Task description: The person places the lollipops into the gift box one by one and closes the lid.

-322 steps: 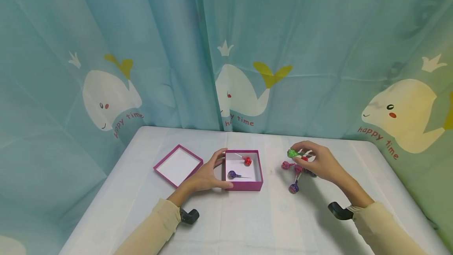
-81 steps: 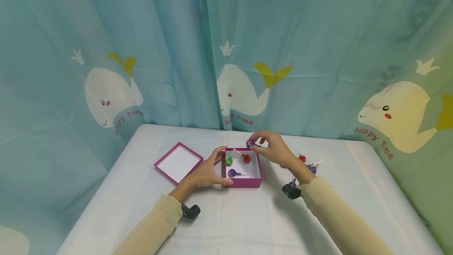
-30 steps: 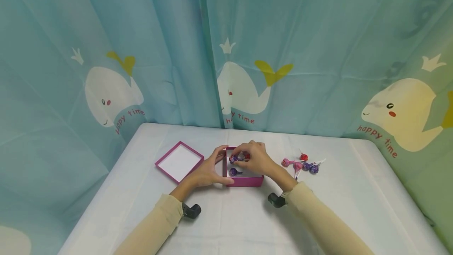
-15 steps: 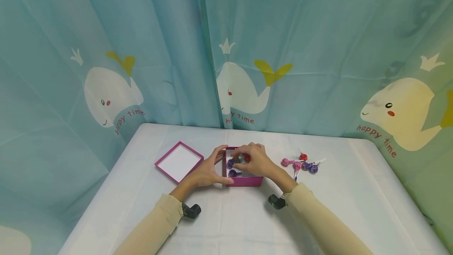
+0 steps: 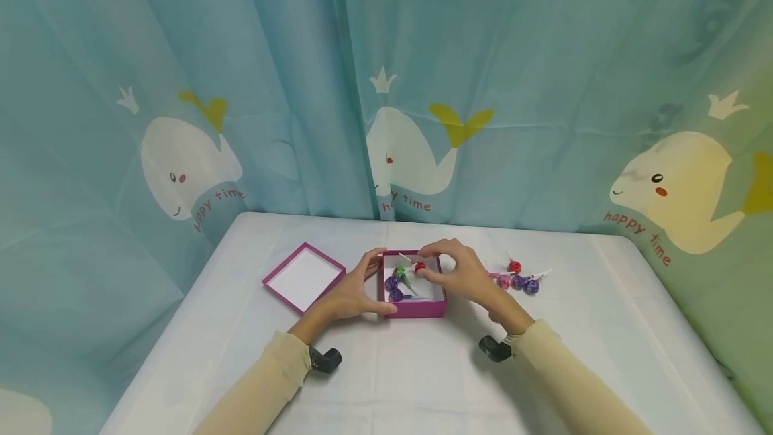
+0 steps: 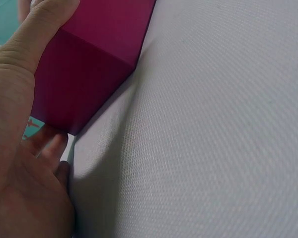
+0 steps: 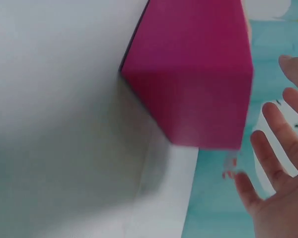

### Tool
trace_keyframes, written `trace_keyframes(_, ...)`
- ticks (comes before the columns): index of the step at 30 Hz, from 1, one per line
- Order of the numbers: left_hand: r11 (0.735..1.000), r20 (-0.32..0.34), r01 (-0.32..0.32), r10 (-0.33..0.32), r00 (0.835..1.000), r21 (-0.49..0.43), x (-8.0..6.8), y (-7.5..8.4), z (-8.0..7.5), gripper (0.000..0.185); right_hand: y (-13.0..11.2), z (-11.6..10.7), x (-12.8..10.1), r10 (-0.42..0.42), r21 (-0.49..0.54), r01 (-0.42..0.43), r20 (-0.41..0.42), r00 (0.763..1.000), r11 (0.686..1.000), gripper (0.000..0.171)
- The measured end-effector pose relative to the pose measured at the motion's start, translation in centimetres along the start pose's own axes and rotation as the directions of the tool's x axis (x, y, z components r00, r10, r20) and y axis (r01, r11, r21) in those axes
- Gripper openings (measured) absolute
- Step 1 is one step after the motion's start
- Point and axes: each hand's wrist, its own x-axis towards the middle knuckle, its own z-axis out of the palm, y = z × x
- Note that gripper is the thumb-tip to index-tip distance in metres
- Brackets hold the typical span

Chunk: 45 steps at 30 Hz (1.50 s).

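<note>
An open magenta box point(image 5: 417, 309) stands mid-table with a green lollipop point(image 5: 400, 272), two purple ones point(image 5: 392, 284) and a red one point(image 5: 420, 266) inside. My left hand point(image 5: 353, 293) grips the box's left side, thumb along the front wall and fingers at the far corner; the left wrist view shows the palm point(image 6: 20, 129) against the box wall point(image 6: 94, 64). My right hand point(image 5: 454, 272) hovers over the box's right edge, fingers spread and empty. The right wrist view shows the same loose fingers point(image 7: 275, 158) beside the box point(image 7: 193, 74).
The box's lid point(image 5: 304, 278) lies upturned to the left. Several loose lollipops point(image 5: 518, 279) lie on the white table point(image 5: 423, 381) right of the box. Whale-print curtains point(image 5: 423, 86) close off the back and both sides.
My right hand has let go of the purple lollipop, which now lies in the box, and has drawn back to the right. The left hand has kept its grip.
</note>
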Motion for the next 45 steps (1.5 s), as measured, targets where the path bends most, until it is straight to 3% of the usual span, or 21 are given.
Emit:
trace_keyframes(5,1.000,0.002,0.004,-0.004,1.000,-0.008,-0.1,0.1,-0.1,0.119,1.0,-2.2,-1.2,0.063,0.013,-0.064,0.035,0.997,0.998,0.031)
trace_keyframes(9,1.000,-0.002,0.010,-0.010,1.000,-0.012,-0.2,0.2,-0.1,0.117,1.8,-4.0,-2.4,0.061,-0.028,-0.060,0.036,0.998,0.998,0.031)
trace_keyframes(20,1.000,-0.002,0.005,-0.005,1.000,-0.009,-0.1,0.1,-0.1,0.115,4.7,-8.5,-6.8,0.114,-0.185,-0.126,-0.075,0.991,0.975,0.029)
trace_keyframes(29,1.000,0.002,0.015,-0.015,1.000,-0.009,0.0,0.1,-0.1,0.116,6.5,-11.0,-10.0,0.161,-0.255,-0.191,-0.132,0.978,0.948,0.027)
trace_keyframes(45,1.000,0.002,0.019,-0.019,1.000,-0.007,0.0,0.3,-0.1,0.117,8.4,-12.3,-13.0,0.262,-0.303,-0.294,-0.142,0.954,0.906,0.027)
